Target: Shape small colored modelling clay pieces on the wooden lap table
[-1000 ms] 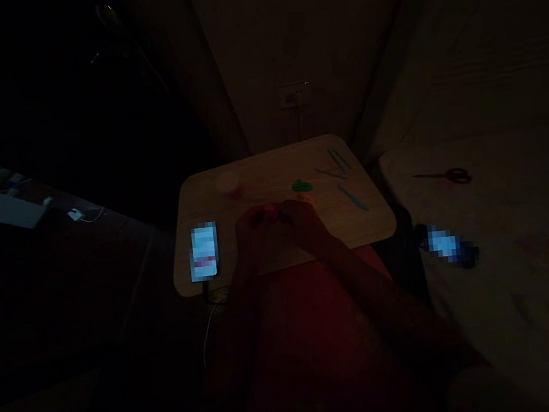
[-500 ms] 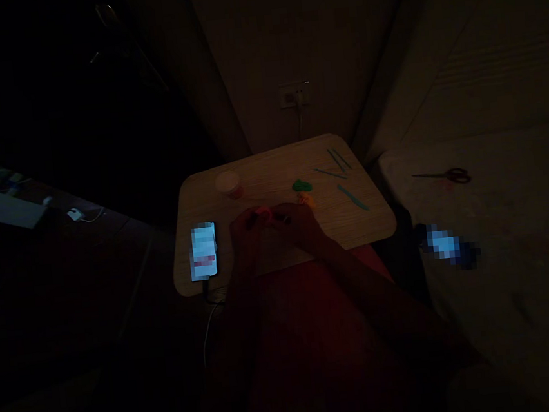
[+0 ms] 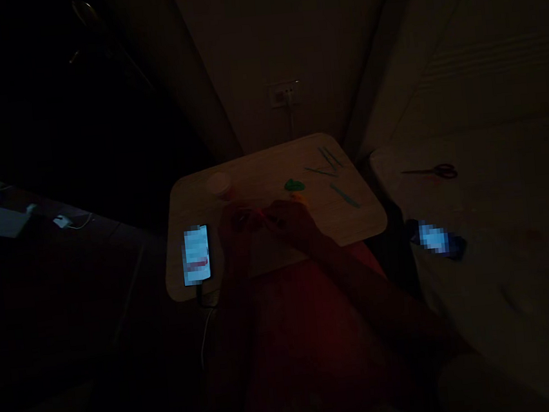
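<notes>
Over the small wooden table, my left hand [image 3: 235,226] and my right hand [image 3: 291,221] meet with fingers closed around a piece of pink modelling clay [image 3: 258,214]. Dim light and the fingers hide most of its shape. Just beyond my right hand lies a lump of orange clay [image 3: 298,197], partly covered by it. A green clay lump [image 3: 294,184] rests behind the orange one. Past my left hand stands a pale-lidded tub [image 3: 218,183]. Several thin bluish-green modelling tools [image 3: 320,172] and a flat plastic knife [image 3: 345,195] lie on the right side.
A lit phone [image 3: 196,255] with a cable lies at the left of the table [image 3: 175,267]. On the pale surface to the right are scissors [image 3: 441,171] and another lit phone [image 3: 437,239]. A wall socket [image 3: 285,93] with a plugged cord is behind the table.
The whole view has shifted slightly, so things appear farther left. My hands stay together at the pink clay, which shows less now; my right hand covers more of the orange lump.
</notes>
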Demonstrator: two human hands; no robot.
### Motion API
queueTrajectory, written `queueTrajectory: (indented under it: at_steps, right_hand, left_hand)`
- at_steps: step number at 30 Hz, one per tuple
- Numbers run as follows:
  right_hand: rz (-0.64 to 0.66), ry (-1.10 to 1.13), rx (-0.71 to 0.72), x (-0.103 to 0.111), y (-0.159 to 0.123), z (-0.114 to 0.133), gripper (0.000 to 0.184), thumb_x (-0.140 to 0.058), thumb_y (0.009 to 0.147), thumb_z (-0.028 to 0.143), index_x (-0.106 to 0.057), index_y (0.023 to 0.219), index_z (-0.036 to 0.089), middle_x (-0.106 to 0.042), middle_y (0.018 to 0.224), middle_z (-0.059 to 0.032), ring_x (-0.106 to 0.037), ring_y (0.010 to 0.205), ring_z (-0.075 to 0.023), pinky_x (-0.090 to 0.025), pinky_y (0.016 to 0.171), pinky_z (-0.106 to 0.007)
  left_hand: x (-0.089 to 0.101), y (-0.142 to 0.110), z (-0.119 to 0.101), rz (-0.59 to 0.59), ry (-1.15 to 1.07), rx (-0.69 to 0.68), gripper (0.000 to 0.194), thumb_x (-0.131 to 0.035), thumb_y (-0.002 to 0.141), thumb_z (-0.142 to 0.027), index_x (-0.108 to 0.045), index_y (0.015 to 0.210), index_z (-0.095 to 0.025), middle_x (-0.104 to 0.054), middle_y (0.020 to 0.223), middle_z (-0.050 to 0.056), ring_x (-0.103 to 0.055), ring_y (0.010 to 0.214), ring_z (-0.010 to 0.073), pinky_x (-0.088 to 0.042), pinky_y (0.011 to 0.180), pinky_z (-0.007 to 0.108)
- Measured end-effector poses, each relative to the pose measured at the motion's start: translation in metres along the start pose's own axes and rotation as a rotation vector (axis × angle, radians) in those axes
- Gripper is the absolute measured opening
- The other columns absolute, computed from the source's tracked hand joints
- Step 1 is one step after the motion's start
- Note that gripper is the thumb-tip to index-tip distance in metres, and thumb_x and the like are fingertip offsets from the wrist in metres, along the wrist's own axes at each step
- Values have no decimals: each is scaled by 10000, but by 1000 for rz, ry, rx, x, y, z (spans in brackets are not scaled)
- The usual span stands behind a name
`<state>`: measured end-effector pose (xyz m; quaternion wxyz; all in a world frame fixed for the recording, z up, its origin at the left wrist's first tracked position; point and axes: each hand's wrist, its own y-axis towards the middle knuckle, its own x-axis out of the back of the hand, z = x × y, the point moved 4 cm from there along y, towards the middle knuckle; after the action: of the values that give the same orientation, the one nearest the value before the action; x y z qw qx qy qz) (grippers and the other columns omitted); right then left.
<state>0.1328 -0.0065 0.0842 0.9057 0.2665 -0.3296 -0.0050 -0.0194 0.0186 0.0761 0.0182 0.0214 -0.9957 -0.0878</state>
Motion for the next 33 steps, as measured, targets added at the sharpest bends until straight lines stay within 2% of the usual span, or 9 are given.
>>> queueTrajectory:
  at_steps: [4,7,10,13,18,22,26,29,33]
  right_hand:
    - [25,17,40,3,-1,-1,359,-522,1072,363,-813,982,171,-748,909,-99,-671,840,-183,-465,782,-293]
    - [20,34,9,5,-1,-3,341,-534,1066,354,-819,1007,174,-760,919,-104,-679,840,-185,-469,787,-295]
    - [26,74,-52,7,2,-7,316,-597,1035,388,-816,956,175,-773,898,-91,-679,815,-175,-468,787,-286]
    - [53,116,-120,7,4,-14,392,-638,1000,473,-777,816,157,-750,789,-65,-640,710,-147,-437,709,-270]
    - [88,169,-222,6,2,-26,563,-660,933,610,-605,599,159,-586,555,4,-495,560,-98,-338,573,-247]
    - [42,313,-264,5,-1,-29,440,-706,898,591,-678,816,160,-652,663,1,-540,607,-110,-403,585,-228]
    - [142,455,-195,4,0,-20,353,-649,974,476,-740,1134,175,-764,868,-43,-663,745,-141,-500,691,-240]
    - [171,423,-142,7,1,-14,322,-613,1010,434,-805,1074,184,-789,977,-71,-705,867,-154,-507,760,-241]
    - [143,301,-95,7,1,-9,293,-632,1014,402,-835,995,191,-786,914,-61,-691,821,-149,-488,773,-250]
  left_hand:
    - [-1,-1,-7,84,181,-144,250,-739,879,-425,-731,823,-182,-714,774,33,-650,707,160,-540,677,275]
    - [-4,-5,-7,163,273,-251,272,-637,963,-426,-747,892,-188,-723,859,46,-652,787,172,-531,744,290]
    - [-8,-9,-4,234,298,-305,276,-666,945,-444,-745,1009,-187,-716,955,61,-640,851,185,-516,774,292]
    - [-9,-11,0,277,284,-258,288,-687,921,-458,-748,1002,-189,-711,967,66,-635,873,198,-510,805,294]
    - [-8,-13,6,275,226,-161,278,-702,881,-468,-742,909,-194,-716,928,69,-636,878,224,-510,828,313]
    - [-8,-13,7,298,239,-150,274,-694,874,-464,-734,863,-193,-707,856,54,-617,813,215,-503,771,303]
    - [-8,-14,5,310,234,-135,327,-673,900,-502,-753,858,-187,-722,837,60,-617,789,213,-503,763,307]
    - [-8,-17,3,289,209,-107,384,-647,938,-541,-780,915,-181,-743,870,71,-634,807,213,-513,775,308]
    - [-6,-20,1,264,176,-88,473,-667,912,-628,-781,856,-173,-725,795,63,-617,750,202,-509,715,295]
